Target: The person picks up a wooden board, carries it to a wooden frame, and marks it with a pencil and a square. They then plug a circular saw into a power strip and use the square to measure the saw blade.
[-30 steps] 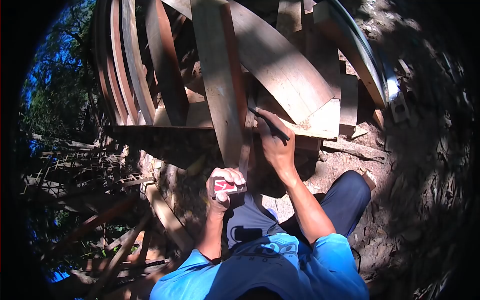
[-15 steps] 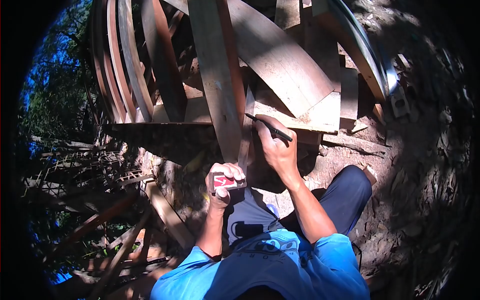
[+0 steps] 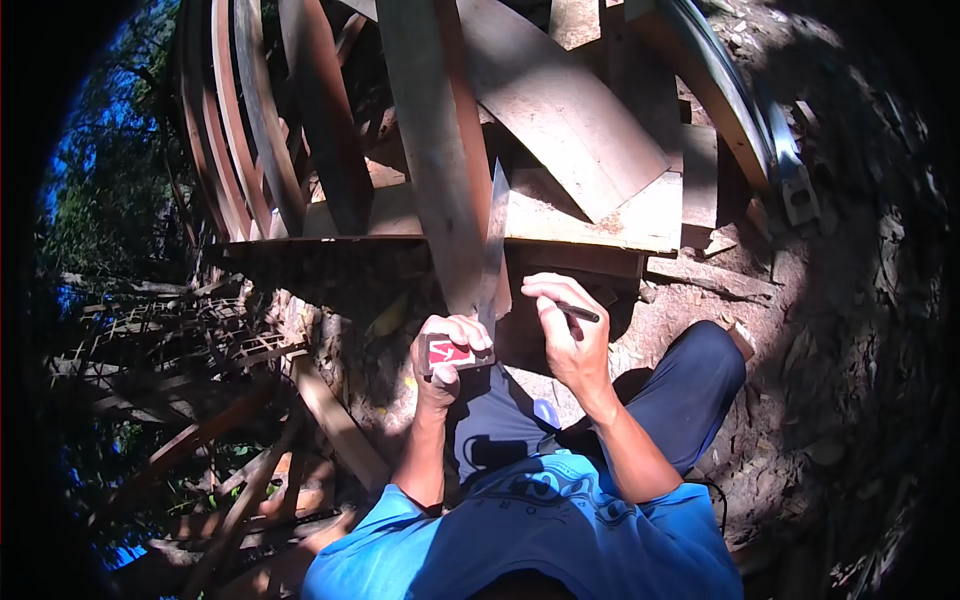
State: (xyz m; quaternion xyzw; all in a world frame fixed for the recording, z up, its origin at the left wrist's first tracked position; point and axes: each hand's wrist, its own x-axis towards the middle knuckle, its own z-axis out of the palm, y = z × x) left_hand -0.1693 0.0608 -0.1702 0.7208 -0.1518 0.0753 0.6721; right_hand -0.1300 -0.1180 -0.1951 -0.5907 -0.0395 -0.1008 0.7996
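Observation:
My left hand (image 3: 440, 358) is closed around the dark handle of a try square (image 3: 493, 245). A red and white label (image 3: 449, 352) shows on that handle. The metal blade points away from me along the right side of a long wooden board (image 3: 440, 150), over the board's near end. My right hand (image 3: 574, 335) grips a black pen (image 3: 577, 312), to the right of the blade and apart from it. The fingers partly cover the pen, and its tip is hard to make out.
Behind the board, a wide plank (image 3: 570, 120) slants across a pale wooden base (image 3: 640, 225). Several curved timbers (image 3: 262, 120) stand at the left. A handsaw (image 3: 790, 170) is at the right. Loose lumber (image 3: 335, 420) lies at lower left, and bark-like debris (image 3: 840, 400) covers the ground.
My right hand has drawn back toward me with the pen, away from the square's blade. My left hand still holds the square, nearly in the same place; its blade shows slightly more broadly.

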